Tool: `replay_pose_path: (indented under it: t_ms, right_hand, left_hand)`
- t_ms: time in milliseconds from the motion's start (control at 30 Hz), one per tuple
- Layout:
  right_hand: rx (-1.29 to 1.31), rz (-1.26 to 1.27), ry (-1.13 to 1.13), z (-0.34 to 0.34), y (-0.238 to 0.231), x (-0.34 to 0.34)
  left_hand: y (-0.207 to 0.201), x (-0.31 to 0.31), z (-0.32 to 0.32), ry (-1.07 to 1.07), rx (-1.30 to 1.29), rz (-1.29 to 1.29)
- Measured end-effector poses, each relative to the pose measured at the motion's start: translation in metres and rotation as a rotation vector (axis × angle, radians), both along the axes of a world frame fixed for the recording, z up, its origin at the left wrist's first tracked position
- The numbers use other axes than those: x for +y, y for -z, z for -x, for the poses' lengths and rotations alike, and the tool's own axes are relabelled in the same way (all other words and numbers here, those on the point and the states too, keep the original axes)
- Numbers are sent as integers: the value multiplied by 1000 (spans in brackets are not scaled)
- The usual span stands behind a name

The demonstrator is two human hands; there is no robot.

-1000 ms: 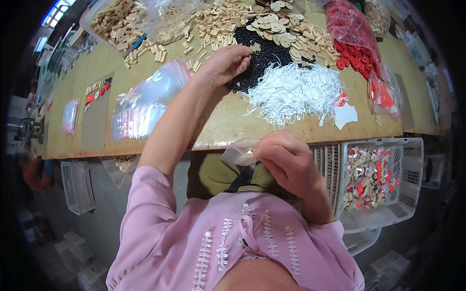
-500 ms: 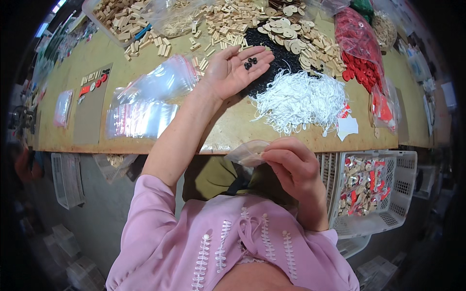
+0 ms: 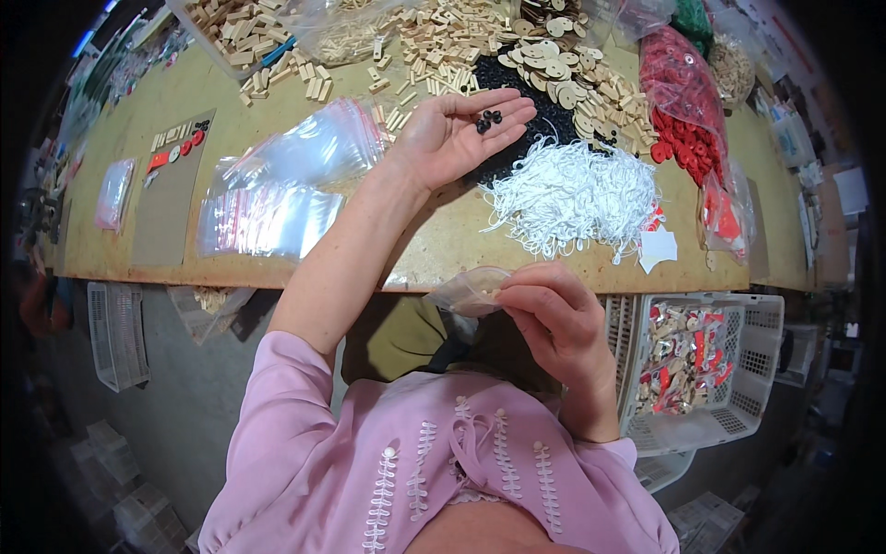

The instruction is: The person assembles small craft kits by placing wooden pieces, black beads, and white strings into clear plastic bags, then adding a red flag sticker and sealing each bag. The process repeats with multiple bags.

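Palm up over the table, my left hand (image 3: pixel 443 152) holds several small black beads (image 3: pixel 487 121) at the base of its stretched-out fingers. Behind it spreads a heap of similar black beads (image 3: pixel 498 78). A pile of white string loops (image 3: pixel 572 198) lies right of my left wrist. My right hand (image 3: pixel 558 309) is closed in a pinch on the edge of a small clear plastic bag (image 3: pixel 459 291), just off the table's front edge. Some pale pieces show inside the bag; their shape is hard to make out.
Wooden blocks (image 3: pixel 443 46), wooden discs (image 3: pixel 554 69) and red discs (image 3: pixel 683 143) are heaped at the back. Flat clear zip bags (image 3: pixel 268 222) lie at left, near a board (image 3: pixel 166 222) with sample parts. A white crate (image 3: pixel 748 406) of filled bags stands low at right.
My left hand has shifted slightly right in the picture, with the beads still on it. The right hand keeps its pinch on the bag. The view has turned a little.
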State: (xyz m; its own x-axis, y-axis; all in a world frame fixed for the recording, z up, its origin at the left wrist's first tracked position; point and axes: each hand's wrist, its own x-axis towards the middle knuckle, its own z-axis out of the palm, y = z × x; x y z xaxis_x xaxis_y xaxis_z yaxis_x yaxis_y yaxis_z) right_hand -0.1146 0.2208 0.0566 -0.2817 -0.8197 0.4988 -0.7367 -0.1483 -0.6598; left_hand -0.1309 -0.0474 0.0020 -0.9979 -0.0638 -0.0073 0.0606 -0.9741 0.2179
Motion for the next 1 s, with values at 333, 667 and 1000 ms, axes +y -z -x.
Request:
replay_pose_path:
  t_ms: [333,667,1000]
  right_hand:
    - [111,-45,160,6,-9,-2]
    - [87,-111,199,13,-27,-39]
    - [78,-107,150,12,-26,-51]
  left_hand:
    - [0,-9,-1,-1,64,-13]
    - [-86,44,-57,-129,10,534]
    - [-76,61,-69,-229,8,868]
